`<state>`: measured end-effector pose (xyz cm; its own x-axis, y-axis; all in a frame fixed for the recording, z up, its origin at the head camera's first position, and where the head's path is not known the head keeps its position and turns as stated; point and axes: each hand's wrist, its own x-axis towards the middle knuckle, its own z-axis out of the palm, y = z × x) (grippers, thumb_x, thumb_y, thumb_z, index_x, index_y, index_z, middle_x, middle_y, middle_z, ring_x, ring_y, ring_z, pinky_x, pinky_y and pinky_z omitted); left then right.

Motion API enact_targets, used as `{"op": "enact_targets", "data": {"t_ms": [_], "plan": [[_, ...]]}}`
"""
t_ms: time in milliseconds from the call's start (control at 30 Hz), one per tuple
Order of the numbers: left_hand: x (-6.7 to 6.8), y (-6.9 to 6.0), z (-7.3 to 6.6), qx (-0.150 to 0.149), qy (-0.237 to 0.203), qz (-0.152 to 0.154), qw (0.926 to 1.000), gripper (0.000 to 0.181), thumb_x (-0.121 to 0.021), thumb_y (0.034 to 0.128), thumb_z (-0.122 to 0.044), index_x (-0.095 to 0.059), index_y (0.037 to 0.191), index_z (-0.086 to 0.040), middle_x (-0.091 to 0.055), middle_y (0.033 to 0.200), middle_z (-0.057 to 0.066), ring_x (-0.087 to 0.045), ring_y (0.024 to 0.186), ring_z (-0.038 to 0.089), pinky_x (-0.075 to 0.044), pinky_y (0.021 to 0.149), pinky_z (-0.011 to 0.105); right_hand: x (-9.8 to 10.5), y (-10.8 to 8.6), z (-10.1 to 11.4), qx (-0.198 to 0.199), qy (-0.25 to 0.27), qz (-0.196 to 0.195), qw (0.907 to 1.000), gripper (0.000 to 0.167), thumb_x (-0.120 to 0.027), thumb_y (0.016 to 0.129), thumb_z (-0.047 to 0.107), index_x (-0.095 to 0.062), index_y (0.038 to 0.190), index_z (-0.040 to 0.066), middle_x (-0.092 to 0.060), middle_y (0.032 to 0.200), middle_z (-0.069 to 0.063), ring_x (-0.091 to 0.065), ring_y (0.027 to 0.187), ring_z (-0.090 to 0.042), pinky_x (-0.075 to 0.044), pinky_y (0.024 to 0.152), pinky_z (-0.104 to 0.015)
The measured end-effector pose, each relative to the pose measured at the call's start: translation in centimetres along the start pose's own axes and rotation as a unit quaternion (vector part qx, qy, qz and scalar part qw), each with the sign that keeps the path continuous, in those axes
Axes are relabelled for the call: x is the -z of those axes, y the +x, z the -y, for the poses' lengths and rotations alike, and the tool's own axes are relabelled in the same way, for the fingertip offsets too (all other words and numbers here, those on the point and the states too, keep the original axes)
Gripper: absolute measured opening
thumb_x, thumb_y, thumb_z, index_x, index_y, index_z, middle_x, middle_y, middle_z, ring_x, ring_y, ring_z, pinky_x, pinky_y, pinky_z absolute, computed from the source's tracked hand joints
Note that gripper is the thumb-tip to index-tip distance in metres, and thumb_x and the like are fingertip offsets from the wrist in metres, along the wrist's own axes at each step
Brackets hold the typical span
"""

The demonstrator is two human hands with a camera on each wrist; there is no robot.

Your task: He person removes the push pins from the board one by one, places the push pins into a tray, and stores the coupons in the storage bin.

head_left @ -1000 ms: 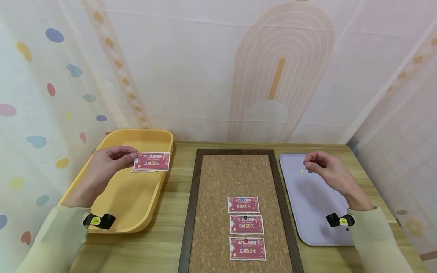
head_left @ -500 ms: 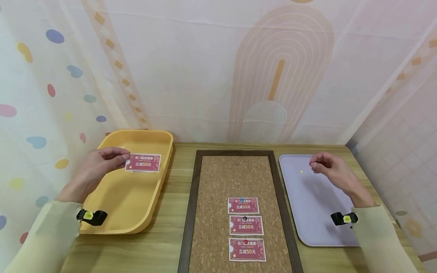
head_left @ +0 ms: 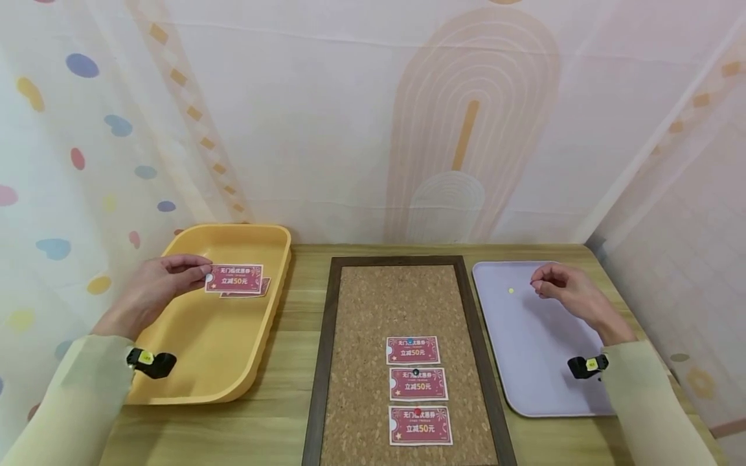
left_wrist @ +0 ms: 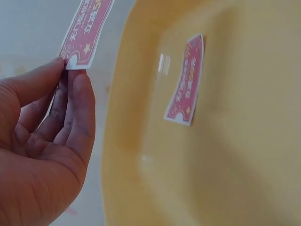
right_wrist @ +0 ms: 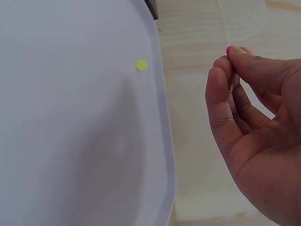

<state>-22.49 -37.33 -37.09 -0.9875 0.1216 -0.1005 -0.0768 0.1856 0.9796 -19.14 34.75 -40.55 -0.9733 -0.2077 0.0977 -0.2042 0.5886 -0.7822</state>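
My left hand [head_left: 154, 288] pinches a pink coupon [head_left: 234, 279] by its left end, above the yellow tray [head_left: 210, 353]. A second coupon [left_wrist: 187, 82] lies in that tray, partly hidden behind the held one in the head view. Over the lilac tray [head_left: 544, 382], my right hand [head_left: 574, 296] pinches a small bright pink pushpin [right_wrist: 229, 50] between thumb and fingertips, with most of it covered. One yellow pushpin [right_wrist: 141, 65] lies in the lilac tray. Between the trays, the cork board [head_left: 402, 298] carries three coupons [head_left: 416, 384], each with a pin at its top: blue, black and red.
The board's dark wooden frame [head_left: 328, 349] runs between the two trays on the wooden table [head_left: 282, 388]. A patterned curtain [head_left: 326, 129] hangs behind the table. Both wrists wear black camera straps.
My left hand has shifted left with its coupon, so more of the coupon in the tray shows. The right hand has drifted slightly right, still pinching the pushpin.
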Motion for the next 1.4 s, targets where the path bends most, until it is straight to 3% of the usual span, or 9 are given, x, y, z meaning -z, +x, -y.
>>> {"op": "enact_targets", "data": {"t_ms": [267,667,1100,1400], "plan": [[1.2,0.4,1.7,0.007,-0.053,0.033,0.9980,0.018,-0.062,0.1023,-0.001,-0.077,0.102,-0.011,-0.076,0.098,-0.004,-0.073,0.089,0.008,-0.058,0.080,0.022,-0.2,1.1,-1.4,-0.027,0.006,0.025,0.9993,0.014,-0.063,0.102,0.002,-0.064,0.111,-0.009,-0.066,0.098,-0.015,-0.063,0.084,-0.012,-0.054,0.075,-0.025],[2.0,1.2,3.7,0.045,-0.057,0.051,0.9961,0.021,-0.061,0.1032,-0.002,-0.078,0.103,-0.013,-0.075,0.100,-0.004,-0.072,0.091,0.009,-0.058,0.083,0.024,-0.2,1.9,-2.9,-0.054,-0.019,0.048,0.9972,0.012,-0.062,0.101,-0.001,-0.064,0.109,-0.010,-0.066,0.097,-0.011,-0.054,0.081,-0.009,-0.049,0.071,-0.023],[2.0,2.3,5.6,0.081,0.024,0.054,0.9950,0.014,-0.062,0.1040,-0.007,-0.075,0.110,-0.005,-0.074,0.098,-0.007,-0.070,0.089,0.006,-0.059,0.082,0.025,-0.7,2.1,-4.1,-0.072,-0.025,0.055,0.9955,0.012,-0.063,0.100,-0.001,-0.065,0.108,-0.010,-0.064,0.092,-0.008,-0.053,0.078,-0.010,-0.048,0.067,-0.023],[1.9,2.7,6.4,0.115,0.069,0.043,0.9900,0.034,-0.060,0.1056,-0.011,-0.061,0.129,0.014,-0.073,0.098,-0.005,-0.070,0.088,0.008,-0.059,0.082,0.026,-0.8,2.3,-3.8,-0.083,-0.036,0.059,0.9942,0.015,-0.063,0.102,0.003,-0.065,0.109,-0.010,-0.065,0.096,-0.009,-0.054,0.081,-0.013,-0.049,0.068,-0.023]]}}
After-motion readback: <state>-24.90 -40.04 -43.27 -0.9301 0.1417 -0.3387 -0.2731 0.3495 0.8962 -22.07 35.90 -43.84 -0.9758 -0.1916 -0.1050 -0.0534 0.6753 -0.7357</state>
